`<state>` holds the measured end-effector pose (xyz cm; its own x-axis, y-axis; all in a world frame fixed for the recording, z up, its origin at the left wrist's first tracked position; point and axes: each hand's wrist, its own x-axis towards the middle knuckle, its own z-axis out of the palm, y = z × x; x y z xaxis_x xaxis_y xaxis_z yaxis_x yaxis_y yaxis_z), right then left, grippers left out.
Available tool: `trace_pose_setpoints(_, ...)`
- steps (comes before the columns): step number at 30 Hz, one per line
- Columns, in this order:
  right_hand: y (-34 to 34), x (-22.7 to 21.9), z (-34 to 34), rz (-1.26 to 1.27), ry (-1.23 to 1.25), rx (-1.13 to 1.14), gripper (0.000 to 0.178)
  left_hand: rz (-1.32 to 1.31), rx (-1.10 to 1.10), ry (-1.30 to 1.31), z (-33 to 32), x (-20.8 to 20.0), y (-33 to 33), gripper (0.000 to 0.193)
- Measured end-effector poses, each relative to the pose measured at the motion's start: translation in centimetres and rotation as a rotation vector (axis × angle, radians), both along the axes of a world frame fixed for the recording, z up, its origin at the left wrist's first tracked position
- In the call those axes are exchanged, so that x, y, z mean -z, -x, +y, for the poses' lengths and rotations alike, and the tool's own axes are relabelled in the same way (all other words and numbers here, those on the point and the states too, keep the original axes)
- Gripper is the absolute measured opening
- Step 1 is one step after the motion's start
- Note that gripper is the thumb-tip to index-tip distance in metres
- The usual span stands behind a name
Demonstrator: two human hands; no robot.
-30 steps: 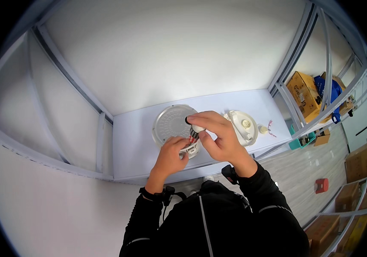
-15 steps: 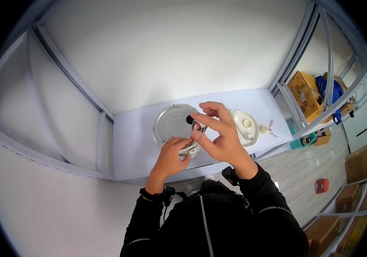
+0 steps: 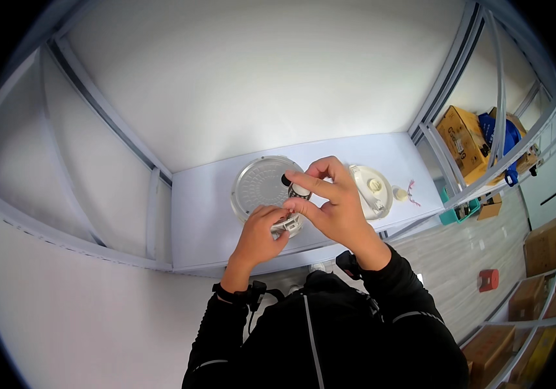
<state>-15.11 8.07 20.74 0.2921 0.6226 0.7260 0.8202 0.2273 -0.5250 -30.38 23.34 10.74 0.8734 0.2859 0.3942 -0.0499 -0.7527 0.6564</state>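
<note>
The left hand (image 3: 258, 236) has its fingers and thumb curled around a white part (image 3: 289, 225), which it pinches above the near edge of the table (image 3: 200, 207). The right hand (image 3: 336, 204) pinches a short black-and-white tool (image 3: 300, 190) between thumb and fingers, just over that part. Beyond them a round metal plate (image 3: 261, 181) lies flat. To the right sits a shallow cream lid (image 3: 383, 198) with a small round knob (image 3: 374, 185) inside, and near it a small cream cup (image 3: 399, 194) beside red-and-white wires (image 3: 413, 195). Below, on the floor, a teal bin (image 3: 447, 218) holds mixed items too small to tell, next to a small cardboard box (image 3: 489, 209). A brown carton (image 3: 459, 139) stands near a blue cloth (image 3: 510, 137).
</note>
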Motion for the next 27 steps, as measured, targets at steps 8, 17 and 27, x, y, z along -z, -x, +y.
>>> trace_pose_setpoints(8, 0.6, -0.2, 0.7, 0.091, -0.063, -0.08, 0.047, 0.004, -0.014, -0.008, 0.1, 0.4, -0.1, 0.038)
trace_pose_setpoints(17, 1.3, -0.1, 1.4, 0.155, -0.142, -0.136, 0.043, 0.073, -0.029, -0.036, 0.2, 0.6, -0.3, 0.04)
trace_pose_setpoints(27, 1.1, 0.4, 1.2, 0.241, -0.118, -0.226, 0.034, 0.048, -0.006, -0.03, 0.5, 1.3, -0.6, 0.039)
